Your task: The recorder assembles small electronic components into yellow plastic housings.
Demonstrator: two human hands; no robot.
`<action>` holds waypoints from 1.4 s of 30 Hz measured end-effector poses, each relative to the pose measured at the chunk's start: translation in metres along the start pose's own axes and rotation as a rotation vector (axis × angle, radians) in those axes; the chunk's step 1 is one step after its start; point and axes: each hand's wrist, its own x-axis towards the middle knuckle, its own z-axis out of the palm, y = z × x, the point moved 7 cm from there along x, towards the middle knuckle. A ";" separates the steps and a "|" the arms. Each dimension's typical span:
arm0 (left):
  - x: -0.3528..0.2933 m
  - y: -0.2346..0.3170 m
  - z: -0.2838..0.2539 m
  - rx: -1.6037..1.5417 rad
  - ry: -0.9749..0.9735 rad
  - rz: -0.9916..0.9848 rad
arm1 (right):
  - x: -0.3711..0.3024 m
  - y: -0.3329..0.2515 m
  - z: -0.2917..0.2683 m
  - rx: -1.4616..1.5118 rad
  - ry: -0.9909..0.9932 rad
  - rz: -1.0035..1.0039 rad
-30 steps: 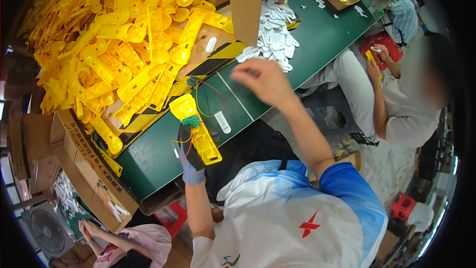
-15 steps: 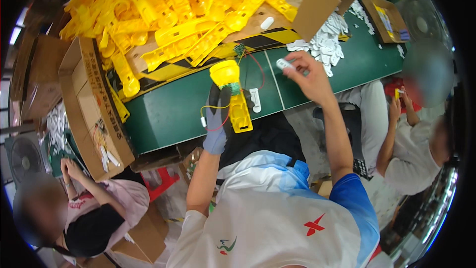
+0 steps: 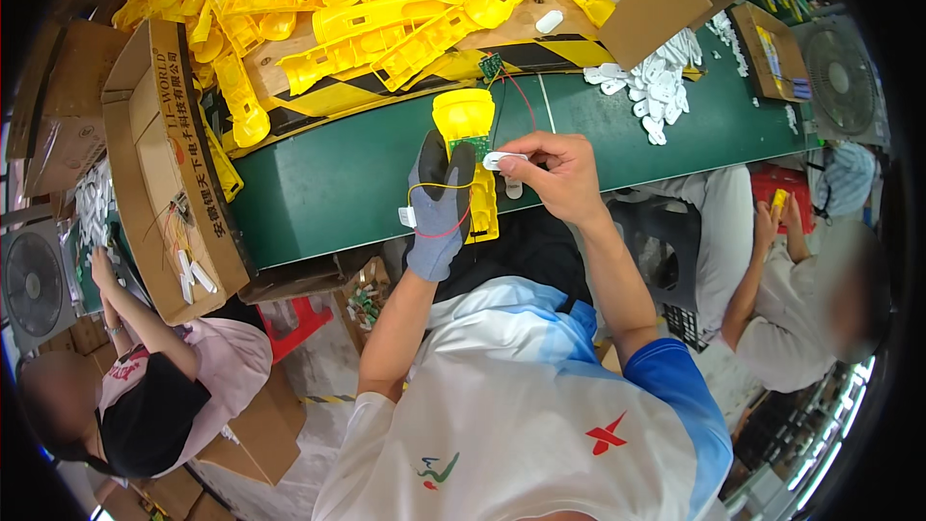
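My left hand (image 3: 436,232), in a grey glove with dark fingertips, is closed around a yellow plastic flashlight-shaped housing (image 3: 463,111). A green circuit board (image 3: 470,147) lies in the housing's middle. Yellow and red wires loop over the glove to a white connector (image 3: 408,217). My bare right hand (image 3: 564,178) pinches a small oval white plastic cover (image 3: 502,161) beside the circuit board; whether they touch is unclear. Partly hidden below my right fingers, another white piece (image 3: 513,190) lies on the table. Thin wires run from the housing up to a small green board (image 3: 490,66).
Yellow housings (image 3: 338,24) are heaped behind a black-and-yellow striped edge (image 3: 386,87). White covers (image 3: 661,82) lie piled by a tilted cardboard box (image 3: 670,0) at the right. An open carton (image 3: 145,183) stands left on the green table (image 3: 318,207). One person sits on each side.
My right hand has brought the white cover leftward, from near the pile of covers to the circuit board. My left hand still holds the housing. The person at left has moved their hands.
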 end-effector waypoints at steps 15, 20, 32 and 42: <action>-0.002 -0.009 0.000 0.179 -0.018 0.153 | -0.015 -0.005 0.004 -0.056 0.248 -0.030; -0.004 -0.005 0.005 0.086 0.066 0.164 | -0.019 -0.012 0.012 0.028 0.462 -0.041; -0.005 -0.006 0.003 0.086 0.112 0.208 | -0.017 -0.012 0.009 0.095 0.470 0.041; -0.005 0.015 0.012 0.297 0.074 0.256 | -0.009 -0.007 0.009 0.081 0.224 0.173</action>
